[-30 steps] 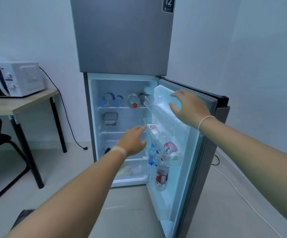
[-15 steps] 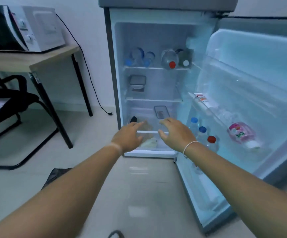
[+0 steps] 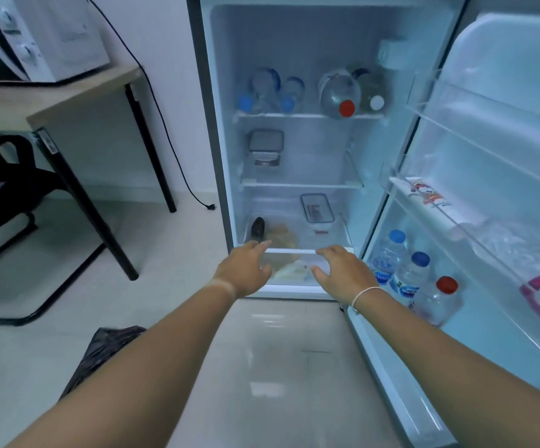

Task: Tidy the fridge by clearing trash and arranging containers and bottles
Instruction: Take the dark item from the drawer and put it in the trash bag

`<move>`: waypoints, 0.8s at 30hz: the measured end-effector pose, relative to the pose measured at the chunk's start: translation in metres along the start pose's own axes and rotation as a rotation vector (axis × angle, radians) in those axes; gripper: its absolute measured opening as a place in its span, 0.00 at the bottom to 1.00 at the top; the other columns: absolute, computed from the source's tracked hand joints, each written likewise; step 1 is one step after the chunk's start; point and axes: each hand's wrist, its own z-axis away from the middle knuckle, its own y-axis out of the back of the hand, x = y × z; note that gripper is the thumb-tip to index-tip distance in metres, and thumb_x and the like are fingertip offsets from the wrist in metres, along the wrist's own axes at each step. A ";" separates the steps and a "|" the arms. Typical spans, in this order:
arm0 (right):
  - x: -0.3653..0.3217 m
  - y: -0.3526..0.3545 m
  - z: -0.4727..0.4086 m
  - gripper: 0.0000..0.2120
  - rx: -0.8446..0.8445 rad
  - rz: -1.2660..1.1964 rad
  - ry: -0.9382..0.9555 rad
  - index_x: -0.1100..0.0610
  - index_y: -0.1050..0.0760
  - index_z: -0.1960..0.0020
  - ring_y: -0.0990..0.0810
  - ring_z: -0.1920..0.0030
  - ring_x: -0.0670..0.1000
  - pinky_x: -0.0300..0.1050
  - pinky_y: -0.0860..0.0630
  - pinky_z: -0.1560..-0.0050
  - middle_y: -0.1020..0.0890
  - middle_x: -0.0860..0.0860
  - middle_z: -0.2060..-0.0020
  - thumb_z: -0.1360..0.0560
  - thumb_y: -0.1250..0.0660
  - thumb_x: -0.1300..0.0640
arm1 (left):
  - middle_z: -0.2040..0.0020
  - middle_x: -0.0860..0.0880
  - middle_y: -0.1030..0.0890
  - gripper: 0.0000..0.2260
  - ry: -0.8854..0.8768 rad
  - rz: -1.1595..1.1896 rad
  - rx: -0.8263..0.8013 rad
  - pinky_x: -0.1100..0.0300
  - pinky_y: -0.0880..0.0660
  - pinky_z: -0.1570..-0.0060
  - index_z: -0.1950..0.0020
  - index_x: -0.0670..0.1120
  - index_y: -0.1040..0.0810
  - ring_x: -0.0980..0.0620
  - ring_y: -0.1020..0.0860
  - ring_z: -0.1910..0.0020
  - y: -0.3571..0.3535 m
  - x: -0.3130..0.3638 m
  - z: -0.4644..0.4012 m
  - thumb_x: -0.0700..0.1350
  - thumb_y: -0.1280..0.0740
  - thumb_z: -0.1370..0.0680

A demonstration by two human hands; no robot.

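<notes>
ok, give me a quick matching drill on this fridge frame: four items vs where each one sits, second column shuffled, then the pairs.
Items:
1. red-capped bottle lying on its side
2. grey-lidded container
3. clear flat container
4. blue-capped bottles standing upright

Places:
A. lowest door rack
B. top shelf inside the fridge
C. bottom shelf, just above the drawer
D. middle shelf, left side

Pairs: 1-B, 2-D, 3-C, 4-A

Both the left hand and right hand reach toward the drawer front, holding nothing.

white wall [image 3: 165,101], tiled floor [image 3: 271,367], wooden table [image 3: 68,95]
</notes>
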 end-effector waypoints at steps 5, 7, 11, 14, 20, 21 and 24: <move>-0.007 0.012 -0.009 0.24 -0.016 0.002 -0.035 0.55 0.37 0.28 0.30 0.32 0.57 0.51 0.31 0.35 0.32 0.54 0.29 0.22 0.44 0.47 | 0.24 0.49 0.37 0.26 -0.009 0.020 0.019 0.50 0.34 0.30 0.24 0.52 0.42 0.46 0.37 0.27 0.019 0.005 -0.013 0.48 0.42 0.22; -0.010 0.015 -0.014 0.24 -0.018 0.000 -0.044 0.54 0.36 0.28 0.31 0.32 0.57 0.51 0.31 0.34 0.32 0.53 0.29 0.22 0.43 0.47 | 0.24 0.48 0.36 0.26 -0.012 0.019 0.032 0.50 0.34 0.30 0.24 0.51 0.41 0.45 0.36 0.27 0.024 0.004 -0.017 0.50 0.42 0.22; -0.015 0.017 -0.025 0.25 -0.032 -0.005 -0.045 0.54 0.36 0.29 0.30 0.32 0.57 0.52 0.30 0.34 0.32 0.54 0.29 0.23 0.43 0.46 | 0.25 0.48 0.35 0.26 0.010 0.025 0.021 0.51 0.34 0.30 0.24 0.50 0.41 0.46 0.36 0.27 0.029 0.001 -0.024 0.51 0.42 0.22; -0.020 0.015 -0.033 0.25 -0.053 -0.011 -0.050 0.54 0.36 0.28 0.30 0.32 0.57 0.52 0.30 0.34 0.33 0.54 0.29 0.23 0.42 0.46 | 0.26 0.47 0.34 0.26 0.016 0.032 0.004 0.52 0.35 0.30 0.24 0.50 0.41 0.46 0.36 0.27 0.031 -0.002 -0.031 0.50 0.42 0.22; -0.025 0.008 -0.054 0.26 -0.086 -0.046 -0.074 0.53 0.36 0.28 0.31 0.32 0.58 0.52 0.31 0.34 0.32 0.55 0.30 0.23 0.42 0.45 | 0.26 0.46 0.34 0.25 0.027 0.033 -0.027 0.52 0.34 0.31 0.24 0.50 0.40 0.46 0.35 0.28 0.035 -0.007 -0.055 0.50 0.42 0.22; -0.024 0.007 -0.058 0.26 -0.090 -0.055 -0.075 0.53 0.36 0.28 0.31 0.32 0.57 0.52 0.31 0.34 0.32 0.55 0.30 0.23 0.42 0.46 | 0.26 0.46 0.34 0.25 0.034 0.038 -0.026 0.53 0.35 0.31 0.24 0.49 0.40 0.45 0.35 0.28 0.035 -0.008 -0.061 0.49 0.42 0.22; -0.019 -0.002 -0.076 0.25 -0.107 -0.090 -0.079 0.52 0.37 0.28 0.31 0.31 0.57 0.52 0.31 0.34 0.32 0.55 0.30 0.23 0.42 0.46 | 0.27 0.44 0.33 0.25 0.068 0.071 -0.045 0.53 0.35 0.32 0.24 0.48 0.40 0.44 0.34 0.28 0.028 -0.011 -0.079 0.48 0.42 0.21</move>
